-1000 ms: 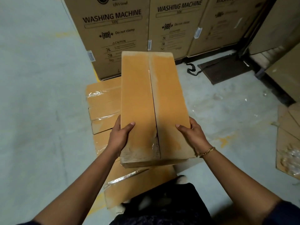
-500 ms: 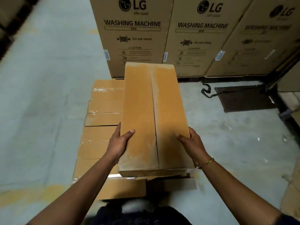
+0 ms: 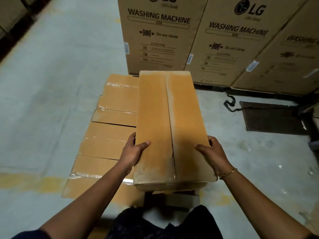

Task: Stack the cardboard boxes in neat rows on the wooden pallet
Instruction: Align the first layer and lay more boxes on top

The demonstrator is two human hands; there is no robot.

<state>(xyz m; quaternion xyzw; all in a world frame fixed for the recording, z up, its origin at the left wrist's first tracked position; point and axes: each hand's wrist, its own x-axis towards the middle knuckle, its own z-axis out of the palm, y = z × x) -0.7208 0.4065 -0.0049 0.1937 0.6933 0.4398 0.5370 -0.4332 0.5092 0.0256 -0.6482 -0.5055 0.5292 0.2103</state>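
Note:
A long tan cardboard box (image 3: 170, 121) with a centre seam is held lengthwise in front of me. My left hand (image 3: 133, 153) grips its near left edge, thumb on top. Gripping the near right edge is my right hand (image 3: 213, 152), with a gold bracelet at the wrist. Below and to the left lies a row of taped cardboard boxes (image 3: 112, 133), side by side, reaching away from me. A bit of the wooden pallet (image 3: 181, 200) shows under the held box's near end; the rest is hidden.
Tall LG washing machine cartons (image 3: 160, 37) stand as a wall just beyond the row. A dark mat (image 3: 271, 118) and a black strap (image 3: 230, 105) lie on the grey concrete floor at right. Yellow floor paint (image 3: 27, 181) runs across near left.
My view has moved closer and a little left, so the washing machine cartons and the row of boxes look bigger. The held box sits slightly further right over the row's right side; both grips unchanged.

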